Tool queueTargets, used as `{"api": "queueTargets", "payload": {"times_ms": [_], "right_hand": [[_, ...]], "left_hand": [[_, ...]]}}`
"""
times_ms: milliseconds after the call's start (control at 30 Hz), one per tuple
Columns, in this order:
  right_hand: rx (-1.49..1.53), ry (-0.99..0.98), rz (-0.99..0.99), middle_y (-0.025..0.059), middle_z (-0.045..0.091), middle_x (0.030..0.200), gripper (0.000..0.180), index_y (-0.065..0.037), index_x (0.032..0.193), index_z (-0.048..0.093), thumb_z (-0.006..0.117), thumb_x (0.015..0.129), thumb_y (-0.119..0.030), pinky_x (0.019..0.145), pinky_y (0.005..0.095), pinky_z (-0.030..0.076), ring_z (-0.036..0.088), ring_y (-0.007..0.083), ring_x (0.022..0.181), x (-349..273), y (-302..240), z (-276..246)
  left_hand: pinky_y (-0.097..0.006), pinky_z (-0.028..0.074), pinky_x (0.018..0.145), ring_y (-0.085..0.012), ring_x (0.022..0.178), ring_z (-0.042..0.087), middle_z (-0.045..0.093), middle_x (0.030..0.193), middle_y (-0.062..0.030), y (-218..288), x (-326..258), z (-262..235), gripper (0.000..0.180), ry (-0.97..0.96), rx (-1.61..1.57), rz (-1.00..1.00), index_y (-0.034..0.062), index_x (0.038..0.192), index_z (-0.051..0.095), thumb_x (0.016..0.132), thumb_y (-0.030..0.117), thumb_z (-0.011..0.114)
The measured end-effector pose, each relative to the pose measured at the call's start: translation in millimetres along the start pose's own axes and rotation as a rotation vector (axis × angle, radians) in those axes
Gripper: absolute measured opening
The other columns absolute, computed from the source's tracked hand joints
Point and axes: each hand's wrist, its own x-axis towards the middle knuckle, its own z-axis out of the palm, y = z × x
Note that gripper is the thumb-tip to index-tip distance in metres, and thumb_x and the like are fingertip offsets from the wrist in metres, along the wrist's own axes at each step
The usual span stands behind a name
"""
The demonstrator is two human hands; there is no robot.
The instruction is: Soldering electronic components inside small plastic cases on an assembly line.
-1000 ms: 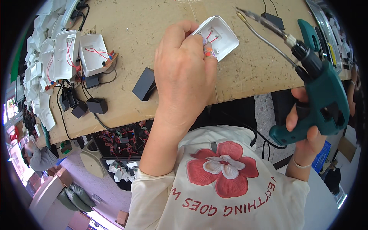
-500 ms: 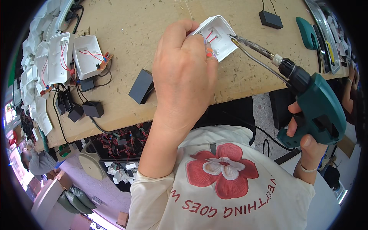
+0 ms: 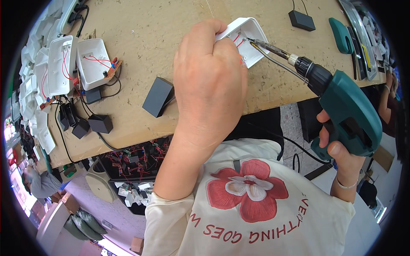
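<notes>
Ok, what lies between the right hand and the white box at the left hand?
In the head view, the green soldering gun spans that stretch, its pointed end over the white box.

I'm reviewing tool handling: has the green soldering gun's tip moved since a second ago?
Yes. Against the upper-right black box, the soldering gun's tip has moved left and downward in view, and now shows over the white case.

wearer's two hands [image 3: 209, 85], one teal soldering gun [image 3: 354, 111], four red-wired white boxes [image 3: 251, 32]
</notes>
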Motion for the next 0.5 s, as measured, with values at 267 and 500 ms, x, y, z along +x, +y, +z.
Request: {"api": "queueTargets", "payload": {"times_ms": [267,500], "right_hand": [[0.061,-0.034,0.090,0.0133,0.061,0.093,0.061,0.002,0.116,0.050,0.078,0.064,-0.014,0.059,0.0191,0.047,0.055,0.0103,0.068,0.9,-12.4,-2.6],[-0.109,0.063,-0.015,0.0089,0.058,0.079,0.075,-0.001,0.121,0.045,0.078,0.063,-0.035,0.043,0.0180,0.044,0.055,0.0091,0.052,4.9,-0.2,4.9]], "left_hand": [[-0.033,0.046,0.066,-0.0280,0.078,0.056,0.055,0.098,-0.0155,-2.4,-1.3,4.1,0.014,0.044,0.020,0.042,-0.0070,0.079,0.057,0.065,-0.005,0.058],[-0.033,0.045,0.065,-0.0273,0.076,0.055,0.056,0.098,-0.0142,-3.8,-1.5,4.8,0.014,0.047,0.038,0.048,-0.0058,0.076,0.057,0.062,-0.004,0.057]]}}
